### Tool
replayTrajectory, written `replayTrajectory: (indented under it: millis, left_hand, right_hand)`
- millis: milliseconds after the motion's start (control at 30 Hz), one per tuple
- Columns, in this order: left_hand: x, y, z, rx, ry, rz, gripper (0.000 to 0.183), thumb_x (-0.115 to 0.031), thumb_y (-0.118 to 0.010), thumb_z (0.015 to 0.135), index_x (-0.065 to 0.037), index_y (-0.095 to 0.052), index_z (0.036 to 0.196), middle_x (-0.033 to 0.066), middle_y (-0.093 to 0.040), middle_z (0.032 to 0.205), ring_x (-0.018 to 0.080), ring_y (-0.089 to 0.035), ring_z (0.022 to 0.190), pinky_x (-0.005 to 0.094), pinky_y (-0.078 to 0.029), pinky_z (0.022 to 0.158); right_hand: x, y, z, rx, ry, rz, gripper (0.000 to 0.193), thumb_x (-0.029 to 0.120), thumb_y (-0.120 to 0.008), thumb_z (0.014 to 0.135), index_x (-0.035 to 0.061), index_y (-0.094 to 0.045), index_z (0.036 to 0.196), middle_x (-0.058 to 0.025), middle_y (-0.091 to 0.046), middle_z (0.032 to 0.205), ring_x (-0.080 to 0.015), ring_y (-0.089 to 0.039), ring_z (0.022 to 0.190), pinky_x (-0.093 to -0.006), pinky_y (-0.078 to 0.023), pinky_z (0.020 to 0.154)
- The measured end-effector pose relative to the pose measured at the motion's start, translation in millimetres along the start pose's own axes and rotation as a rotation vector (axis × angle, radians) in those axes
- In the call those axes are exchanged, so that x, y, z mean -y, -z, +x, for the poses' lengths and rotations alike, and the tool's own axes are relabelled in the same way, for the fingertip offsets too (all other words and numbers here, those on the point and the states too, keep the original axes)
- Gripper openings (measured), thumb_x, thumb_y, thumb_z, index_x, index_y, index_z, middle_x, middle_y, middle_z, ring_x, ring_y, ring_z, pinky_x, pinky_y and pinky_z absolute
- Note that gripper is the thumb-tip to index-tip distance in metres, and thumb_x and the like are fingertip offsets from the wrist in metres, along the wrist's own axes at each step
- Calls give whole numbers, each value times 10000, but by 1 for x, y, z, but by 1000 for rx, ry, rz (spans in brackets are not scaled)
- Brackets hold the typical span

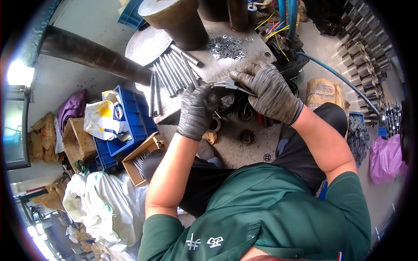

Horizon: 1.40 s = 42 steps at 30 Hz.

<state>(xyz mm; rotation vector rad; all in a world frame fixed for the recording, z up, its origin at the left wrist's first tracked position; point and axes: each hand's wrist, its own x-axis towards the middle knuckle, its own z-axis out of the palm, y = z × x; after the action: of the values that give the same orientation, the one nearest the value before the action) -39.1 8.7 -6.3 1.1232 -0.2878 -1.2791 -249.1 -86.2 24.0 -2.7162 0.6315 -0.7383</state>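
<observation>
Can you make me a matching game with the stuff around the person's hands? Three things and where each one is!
Things:
1. metal rods
2. washers
3. blue crate

Places:
a. on the floor, left of the left hand
b. a loose pile on the bench, above the right hand
c. lying in a row on the bench

Pairs: 1-c, 2-b, 3-a

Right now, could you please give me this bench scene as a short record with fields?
Left hand: left hand, grey glove, closed around a small dark part
Right hand: right hand, grey glove, gripping slim metal pliers that meet the part
Bench: round metal bench, rim facing the person
Rods: steel rods lying side by side left of the hands
Washers: pile of washers behind the hands
Left floor: blue crates, cardboard box
</observation>
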Motion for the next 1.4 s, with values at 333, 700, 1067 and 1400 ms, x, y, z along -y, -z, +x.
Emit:
replayTrajectory:
  millis: [333, 700, 1067, 1400]
  left_hand:
    - [4, 18, 5, 198, 29, -46, 113, -72, -661, 961, -95, -563, 1015, 11, -598, 813, 71, -564, 628, 168, -446, 484]
    - [2, 11, -3, 143, -1, -26, 112, -91, -677, 951, -85, -574, 995, 17, -613, 775, 77, -571, 587, 179, -470, 498]
    - [-11, 6, -20, 245, -226, 383, 393, -189, -577, 1046, -12, -576, 1397, 73, -734, 916, 55, -590, 607, 187, -463, 524]
    - [-11, 15, -27, 174, -361, 634, 295, -31, -647, 994, -12, -671, 1288, 91, -715, 1085, 145, -663, 949, 276, -543, 885]
  right_hand:
    - [1, 0, -4, 81, -40, -38, 563, 180, -730, 790, 120, -683, 1347, -126, -677, 1163, -337, -624, 1080, -462, -512, 919]
    - [2, 1, -4, 94, -43, -68, 533, 188, -697, 831, 125, -677, 1360, -141, -690, 1204, -332, -645, 1087, -452, -523, 916]
    - [-16, 13, -3, -7, -288, 361, 429, 67, -690, 889, 44, -678, 1318, -157, -735, 948, -264, -710, 869, -358, -555, 803]
    - [-28, 26, -2, 202, -352, 443, 509, 60, -727, 822, 33, -670, 1327, -163, -746, 1144, -211, -709, 1013, -340, -545, 921]
